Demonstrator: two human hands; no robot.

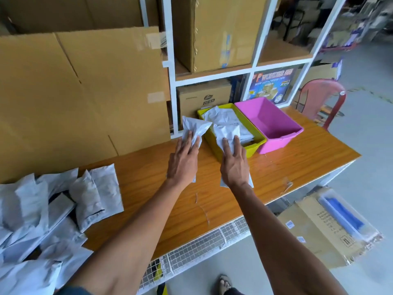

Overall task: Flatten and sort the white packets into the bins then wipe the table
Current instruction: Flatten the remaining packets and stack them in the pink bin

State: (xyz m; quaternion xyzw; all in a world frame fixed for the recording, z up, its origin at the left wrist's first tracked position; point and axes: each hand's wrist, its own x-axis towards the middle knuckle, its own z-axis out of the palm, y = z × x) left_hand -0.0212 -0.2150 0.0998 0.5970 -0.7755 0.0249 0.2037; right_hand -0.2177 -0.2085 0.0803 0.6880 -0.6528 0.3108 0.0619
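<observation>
wooden table point(276, 167) — packets point(63, 201), two bins point(274, 122)

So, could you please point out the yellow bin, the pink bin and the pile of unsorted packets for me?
yellow bin point(254, 150): head view, front right outer wall.
pink bin point(276, 143): head view, front outer wall.
pile of unsorted packets point(85, 195): head view, a puffy packet at its right side.
</observation>
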